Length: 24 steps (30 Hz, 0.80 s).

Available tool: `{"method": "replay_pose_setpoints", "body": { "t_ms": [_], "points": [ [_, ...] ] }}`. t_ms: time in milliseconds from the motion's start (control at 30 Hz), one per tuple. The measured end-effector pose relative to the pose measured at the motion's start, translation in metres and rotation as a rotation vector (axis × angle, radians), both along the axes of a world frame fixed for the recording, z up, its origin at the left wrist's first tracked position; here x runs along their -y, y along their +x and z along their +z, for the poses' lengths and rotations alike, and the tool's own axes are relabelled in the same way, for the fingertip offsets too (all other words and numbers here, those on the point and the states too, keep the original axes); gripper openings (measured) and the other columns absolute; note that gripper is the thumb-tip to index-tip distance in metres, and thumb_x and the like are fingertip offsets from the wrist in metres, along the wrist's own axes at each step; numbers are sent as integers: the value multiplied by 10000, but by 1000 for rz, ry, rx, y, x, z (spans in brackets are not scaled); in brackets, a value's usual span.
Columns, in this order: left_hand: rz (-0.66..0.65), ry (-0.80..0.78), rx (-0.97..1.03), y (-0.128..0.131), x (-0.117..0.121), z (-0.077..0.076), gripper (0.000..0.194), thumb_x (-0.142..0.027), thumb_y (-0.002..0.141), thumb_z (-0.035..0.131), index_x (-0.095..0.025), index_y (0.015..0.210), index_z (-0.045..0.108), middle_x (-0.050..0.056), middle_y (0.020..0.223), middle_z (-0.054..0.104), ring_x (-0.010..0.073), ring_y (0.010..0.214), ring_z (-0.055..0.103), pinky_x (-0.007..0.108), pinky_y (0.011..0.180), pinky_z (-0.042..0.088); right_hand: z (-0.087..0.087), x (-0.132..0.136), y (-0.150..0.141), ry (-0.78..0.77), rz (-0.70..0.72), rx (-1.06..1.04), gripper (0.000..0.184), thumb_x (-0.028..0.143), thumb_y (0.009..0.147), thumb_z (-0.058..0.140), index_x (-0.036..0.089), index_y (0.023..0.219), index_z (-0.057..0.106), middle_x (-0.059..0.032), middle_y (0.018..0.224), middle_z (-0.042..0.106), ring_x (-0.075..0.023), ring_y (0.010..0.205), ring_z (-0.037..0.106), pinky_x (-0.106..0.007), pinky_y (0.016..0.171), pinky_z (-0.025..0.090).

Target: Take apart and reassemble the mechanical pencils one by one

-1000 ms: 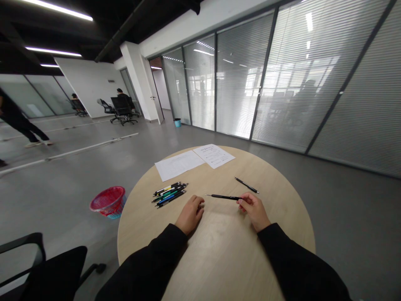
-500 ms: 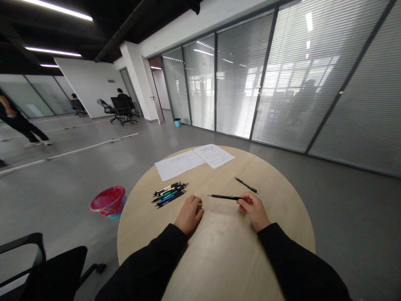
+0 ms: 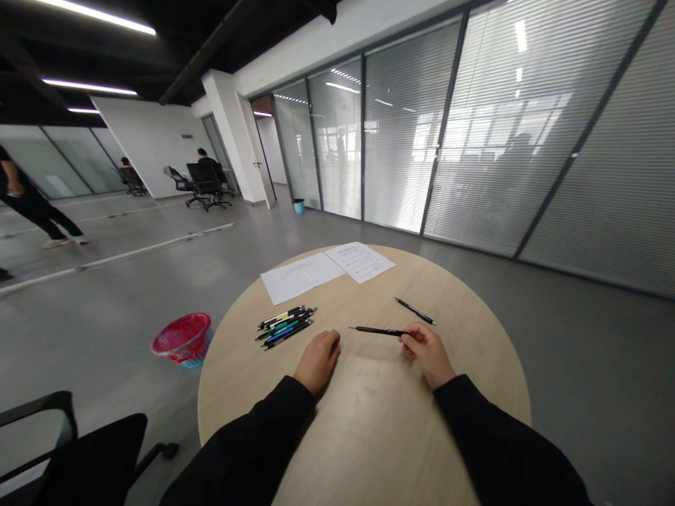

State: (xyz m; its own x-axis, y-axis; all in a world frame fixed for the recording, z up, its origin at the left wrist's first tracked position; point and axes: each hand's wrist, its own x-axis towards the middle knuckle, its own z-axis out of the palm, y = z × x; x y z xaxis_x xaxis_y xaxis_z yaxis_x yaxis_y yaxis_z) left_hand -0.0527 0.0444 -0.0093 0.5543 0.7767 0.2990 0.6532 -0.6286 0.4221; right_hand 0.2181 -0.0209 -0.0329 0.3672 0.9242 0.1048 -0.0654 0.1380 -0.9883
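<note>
My right hand [image 3: 428, 353] pinches a black mechanical pencil [image 3: 377, 331] by its rear end, with the tip pointing left, just above the pale wood round table [image 3: 369, 450]. My left hand [image 3: 318, 362] rests on the tabletop with its fingers curled and holds nothing. Just beyond it lies a bundle of several pens and pencils [image 3: 285, 327] with coloured barrels. A single black pen [image 3: 415, 310] lies beyond my right hand. Two printed paper sheets [image 3: 301, 278] [image 3: 360, 261] lie at the far edge of the table.
A red wastebasket [image 3: 182, 339] stands by the table's left edge, and a black office chair [image 3: 89, 464] sits at lower left. Blinded glass partitions [image 3: 474, 126] line the right. Far back, a seated person [image 3: 207, 169] and a walking person [image 3: 31, 200] are present.
My left hand has slid slightly back toward me and to the left. My right hand and its pencil stay nearly still. The person at far left has shifted slightly.
</note>
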Motion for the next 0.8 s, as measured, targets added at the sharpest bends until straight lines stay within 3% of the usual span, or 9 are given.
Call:
{"method": "replay_pose_setpoints", "body": {
  "t_ms": [467,800],
  "points": [
    [-2,-48,55,0,-1,-2,82,-149,841,523,-190,846,594,50,835,590,208,794,574,335,737,464,3,1,-2,1,-9,21,404,542,644,797,198,755,617,-38,698,693,-164,573,604,-261,494,459],
    [33,-43,287,4,-1,2,200,-225,889,558,-180,1080,600,58,934,638,187,825,606,336,783,515,4,2,-4,-5,26,-15,384,496,651,815,186,757,614,-29,682,690,-148,566,589,-240,495,434]
  ]
}}
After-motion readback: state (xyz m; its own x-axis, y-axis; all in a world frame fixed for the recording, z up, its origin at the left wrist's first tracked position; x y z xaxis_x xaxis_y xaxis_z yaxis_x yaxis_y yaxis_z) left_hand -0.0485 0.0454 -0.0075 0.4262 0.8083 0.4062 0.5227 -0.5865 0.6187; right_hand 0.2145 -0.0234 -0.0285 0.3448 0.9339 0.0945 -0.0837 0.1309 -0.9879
